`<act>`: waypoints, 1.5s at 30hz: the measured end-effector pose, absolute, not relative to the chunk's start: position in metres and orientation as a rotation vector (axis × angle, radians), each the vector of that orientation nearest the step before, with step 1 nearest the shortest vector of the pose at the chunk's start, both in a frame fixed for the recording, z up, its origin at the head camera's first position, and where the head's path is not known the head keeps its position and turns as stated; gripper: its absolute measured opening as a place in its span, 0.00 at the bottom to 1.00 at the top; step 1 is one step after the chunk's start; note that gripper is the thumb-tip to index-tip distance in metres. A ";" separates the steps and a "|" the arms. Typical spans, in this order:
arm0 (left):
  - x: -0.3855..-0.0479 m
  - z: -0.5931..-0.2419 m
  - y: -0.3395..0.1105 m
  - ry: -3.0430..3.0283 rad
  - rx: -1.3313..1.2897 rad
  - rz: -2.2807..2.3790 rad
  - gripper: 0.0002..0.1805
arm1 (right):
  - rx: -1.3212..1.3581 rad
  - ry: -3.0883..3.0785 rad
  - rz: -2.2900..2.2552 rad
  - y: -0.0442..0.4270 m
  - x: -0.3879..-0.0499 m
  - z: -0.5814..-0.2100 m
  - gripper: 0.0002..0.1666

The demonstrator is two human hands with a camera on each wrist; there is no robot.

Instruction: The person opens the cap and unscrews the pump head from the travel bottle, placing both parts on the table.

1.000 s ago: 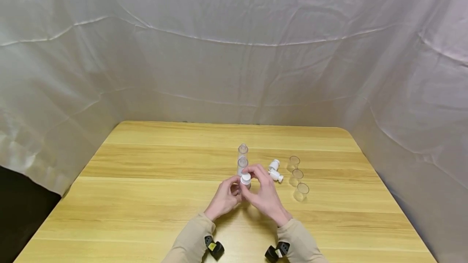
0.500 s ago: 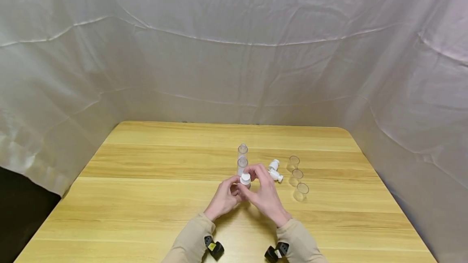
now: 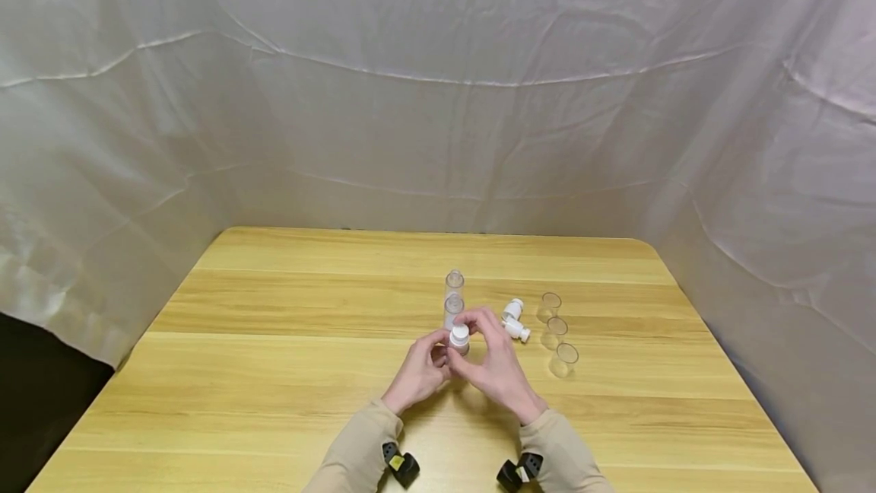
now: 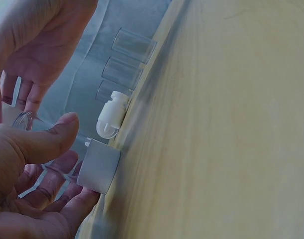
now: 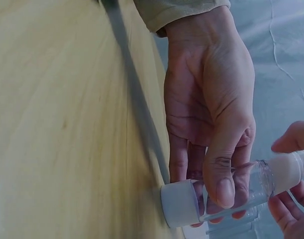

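Between both hands stands a clear pump bottle (image 5: 253,191) with a white base (image 5: 179,204) and a white pump top (image 3: 459,335). My left hand (image 3: 419,373) grips the clear body, its thumb lying along the side in the right wrist view. Around the white top curl the thumb and fingers of my right hand (image 3: 499,371). The base is at or just over the tabletop; I cannot tell which. Just behind the hands are two upright clear bottles, a nearer bottle (image 3: 455,312) and a farther bottle (image 3: 455,282).
Two white pump tops, one nearer pump top (image 3: 518,330) and one farther pump top (image 3: 512,309), lie right of the bottles. Three clear caps stand in a row farther right: a near cap (image 3: 564,361), a middle cap (image 3: 554,334) and a far cap (image 3: 549,308). Grey cloth (image 3: 438,135) surrounds the wooden table (image 3: 287,371).
My right thumb and fingers have shifted slightly around the white top. Both hands and the bottle otherwise keep their place.
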State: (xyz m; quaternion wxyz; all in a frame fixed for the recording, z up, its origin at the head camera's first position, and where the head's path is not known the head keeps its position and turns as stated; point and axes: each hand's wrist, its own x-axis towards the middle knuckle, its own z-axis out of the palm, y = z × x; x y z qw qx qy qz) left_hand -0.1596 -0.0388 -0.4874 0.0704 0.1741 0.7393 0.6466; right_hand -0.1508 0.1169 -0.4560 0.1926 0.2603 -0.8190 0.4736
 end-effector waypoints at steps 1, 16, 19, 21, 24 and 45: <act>-0.160 -0.487 -0.039 2.239 0.532 1.936 0.23 | 0.728 -2.294 1.329 0.117 -0.151 -0.456 0.23; -0.159 -0.486 -0.039 2.196 0.503 1.949 0.24 | 0.710 -2.215 1.250 0.113 -0.152 -0.459 0.21; -0.160 -0.486 -0.038 2.202 0.500 1.943 0.24 | 0.724 -2.236 1.271 0.113 -0.151 -0.458 0.21; -0.160 -0.487 -0.038 2.209 0.510 1.940 0.23 | 0.728 -2.254 1.295 0.114 -0.150 -0.457 0.21; -0.160 -0.487 -0.038 2.217 0.520 1.941 0.23 | 0.713 -2.276 1.324 0.114 -0.150 -0.457 0.23; -0.160 -0.488 -0.039 2.235 0.534 1.934 0.24 | 0.701 -2.257 1.368 0.112 -0.150 -0.456 0.23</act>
